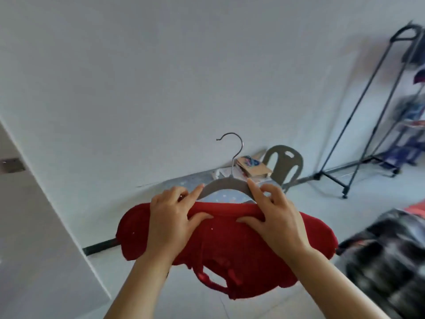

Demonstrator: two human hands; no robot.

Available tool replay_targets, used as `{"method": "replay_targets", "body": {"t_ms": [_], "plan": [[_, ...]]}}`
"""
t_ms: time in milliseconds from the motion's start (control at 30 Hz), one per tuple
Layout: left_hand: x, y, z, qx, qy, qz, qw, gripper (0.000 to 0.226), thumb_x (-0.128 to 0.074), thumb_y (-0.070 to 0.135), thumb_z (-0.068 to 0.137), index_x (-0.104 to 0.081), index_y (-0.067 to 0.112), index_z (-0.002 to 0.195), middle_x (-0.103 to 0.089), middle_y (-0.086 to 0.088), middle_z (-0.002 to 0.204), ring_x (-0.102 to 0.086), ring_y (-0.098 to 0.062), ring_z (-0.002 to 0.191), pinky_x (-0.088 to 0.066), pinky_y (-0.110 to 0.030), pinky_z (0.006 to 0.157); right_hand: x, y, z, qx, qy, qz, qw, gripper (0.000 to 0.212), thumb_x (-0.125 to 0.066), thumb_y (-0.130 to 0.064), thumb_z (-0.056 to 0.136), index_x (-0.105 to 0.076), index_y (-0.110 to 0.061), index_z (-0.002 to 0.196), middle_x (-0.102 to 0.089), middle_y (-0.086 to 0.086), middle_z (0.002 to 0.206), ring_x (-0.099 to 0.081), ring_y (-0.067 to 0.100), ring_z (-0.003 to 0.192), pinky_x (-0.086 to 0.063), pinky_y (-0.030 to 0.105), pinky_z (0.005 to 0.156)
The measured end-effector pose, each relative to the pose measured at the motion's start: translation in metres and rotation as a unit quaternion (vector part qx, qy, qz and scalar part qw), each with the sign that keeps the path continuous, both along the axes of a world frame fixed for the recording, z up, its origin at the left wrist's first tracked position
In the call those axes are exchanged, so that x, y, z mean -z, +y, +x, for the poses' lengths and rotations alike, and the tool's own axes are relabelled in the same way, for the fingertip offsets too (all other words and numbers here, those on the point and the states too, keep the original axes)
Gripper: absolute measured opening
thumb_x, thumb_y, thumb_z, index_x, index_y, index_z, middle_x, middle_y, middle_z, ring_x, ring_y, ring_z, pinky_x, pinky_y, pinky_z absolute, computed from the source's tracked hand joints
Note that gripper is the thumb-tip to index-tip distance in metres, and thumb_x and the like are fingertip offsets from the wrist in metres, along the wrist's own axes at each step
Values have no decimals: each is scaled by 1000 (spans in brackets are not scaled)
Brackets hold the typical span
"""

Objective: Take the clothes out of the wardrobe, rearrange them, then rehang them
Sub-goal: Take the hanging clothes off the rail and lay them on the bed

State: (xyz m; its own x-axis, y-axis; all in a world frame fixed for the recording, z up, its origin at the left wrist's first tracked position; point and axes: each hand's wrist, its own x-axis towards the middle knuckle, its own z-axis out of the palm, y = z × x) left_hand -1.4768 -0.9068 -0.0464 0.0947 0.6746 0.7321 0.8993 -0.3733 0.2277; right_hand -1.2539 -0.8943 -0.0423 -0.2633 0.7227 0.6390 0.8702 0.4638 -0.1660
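Note:
A red garment [230, 247] hangs in front of me on a grey hanger [226, 181] with a metal hook pointing up. My left hand [172, 217] grips the garment's left shoulder over the hanger arm, thumb under the collar edge and index finger stretched along the hanger. My right hand [276, 217] grips the right shoulder the same way, index finger laid on the hanger's right arm. The hanger's ends are hidden under the red fabric.
A black clothes rack [368, 111] with garments stands at the far right. A grey plastic chair [285, 164] and a patterned table [184, 180] with small boxes sit by the white wall. A dark blurred heap of clothing [386, 261] lies at lower right.

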Motion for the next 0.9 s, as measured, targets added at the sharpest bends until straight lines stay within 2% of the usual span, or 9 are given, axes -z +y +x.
{"method": "replay_targets", "body": {"t_ms": [167, 300, 333, 500, 733, 800, 900], "plan": [[7, 12, 163, 132, 2, -33, 991, 63, -50, 59, 70, -67, 19, 115, -56, 2, 83, -45, -9, 82, -40, -34, 73, 5, -48, 158, 131, -1, 12, 991, 79, -76, -52, 64, -46, -23, 131, -44, -4, 108, -63, 20, 77, -54, 33, 69], [12, 17, 273, 230, 6, -45, 972, 63, -73, 52, 62, -67, 18, 115, -57, 3, 83, -45, -9, 82, -42, -35, 72, 10, -84, 253, 228, -4, 21, 973, 75, -71, -56, 65, -54, -18, 128, -43, -5, 104, -61, 17, 75, -53, 32, 70], [13, 18, 299, 252, 6, -46, 967, 63, -74, 50, 61, -67, 18, 115, -57, 3, 83, -45, -8, 82, -43, -36, 73, 12, -91, 275, 251, -4, 22, 968, 75, -68, -56, 65, -55, -18, 127, -42, -6, 104, -59, 15, 76, -52, 31, 71], [26, 36, 409, 344, 32, -43, 937, 68, -54, 65, 68, -67, 18, 115, -56, 4, 82, -58, -13, 76, -46, -38, 74, 29, -112, 365, 345, -4, 14, 939, 82, -77, -53, 61, -52, -18, 131, -44, -8, 104, -53, 8, 84, -50, 32, 78], [55, 100, 554, 433, 37, -30, 900, 64, -43, 62, 70, -68, 21, 113, -55, 6, 81, -41, -6, 81, -41, -32, 71, 53, -88, 469, 454, -12, 16, 891, 86, -80, -51, 55, -50, -20, 130, -44, -8, 102, -63, 16, 79, -54, 31, 69], [57, 120, 589, 454, 41, -24, 890, 62, -50, 62, 69, -69, 21, 111, -55, 6, 81, -41, -6, 81, -39, -31, 71, 56, -75, 494, 479, -7, 17, 877, 85, -79, -50, 55, -51, -19, 128, -44, -7, 101, -63, 17, 77, -55, 31, 68], [62, 149, 635, 483, 40, -27, 874, 64, -79, 50, 55, -70, 18, 109, -58, 3, 81, -41, -8, 83, -43, -35, 71, 61, -53, 528, 504, 6, 16, 864, 85, -81, -48, 54, -51, -20, 129, -45, -6, 101, -63, 17, 75, -54, 32, 68]]}}
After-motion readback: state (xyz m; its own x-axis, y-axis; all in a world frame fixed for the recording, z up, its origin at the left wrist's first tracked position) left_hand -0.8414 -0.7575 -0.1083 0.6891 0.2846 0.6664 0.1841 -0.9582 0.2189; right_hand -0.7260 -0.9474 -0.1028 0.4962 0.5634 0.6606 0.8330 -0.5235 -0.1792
